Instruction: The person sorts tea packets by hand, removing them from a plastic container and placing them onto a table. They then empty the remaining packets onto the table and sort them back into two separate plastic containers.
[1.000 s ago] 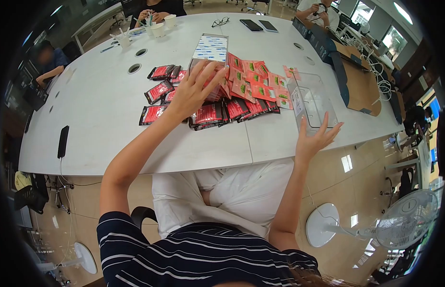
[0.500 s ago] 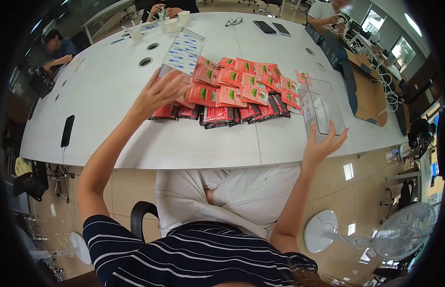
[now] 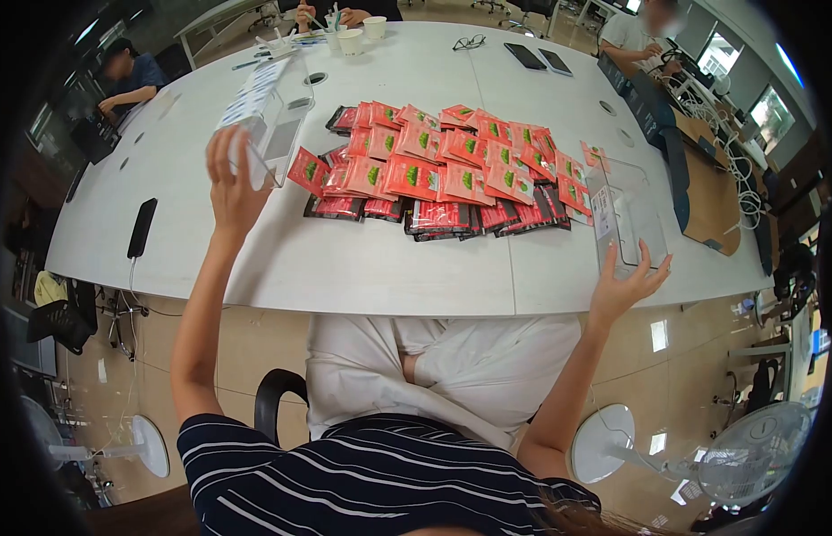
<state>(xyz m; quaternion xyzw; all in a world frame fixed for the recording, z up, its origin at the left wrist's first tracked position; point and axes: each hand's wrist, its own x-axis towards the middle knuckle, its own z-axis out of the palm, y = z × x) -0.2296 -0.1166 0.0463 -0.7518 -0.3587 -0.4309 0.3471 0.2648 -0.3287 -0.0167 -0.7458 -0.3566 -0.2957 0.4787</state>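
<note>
My left hand (image 3: 235, 183) is closed on the near end of a clear plastic box (image 3: 277, 138), whose far side shows a white sheet with blue print (image 3: 255, 89). The box is tilted left of a spread of pink-red sachets (image 3: 416, 174) with green pictures, partly overlapping. Under their near edge lie darker red and black sachets (image 3: 438, 217). On the right, my right hand (image 3: 630, 284) grips the near end of a second clear plastic box (image 3: 630, 210), its fingers somewhat apart around the rim. That box carries a printed label on its left wall.
Paper cups (image 3: 350, 41), glasses (image 3: 470, 42) and two phones (image 3: 525, 56) are at the far side. Another phone (image 3: 142, 228) with a cable lies left. An opened cardboard box (image 3: 706, 188) and white cables (image 3: 742, 170) line the right edge. Other people sit around the table.
My left hand has moved left with its clear box, away from the sachets, and the box has turned, uncovering more sachets on the left. My right hand stays at the other box. The view has shifted slightly.
</note>
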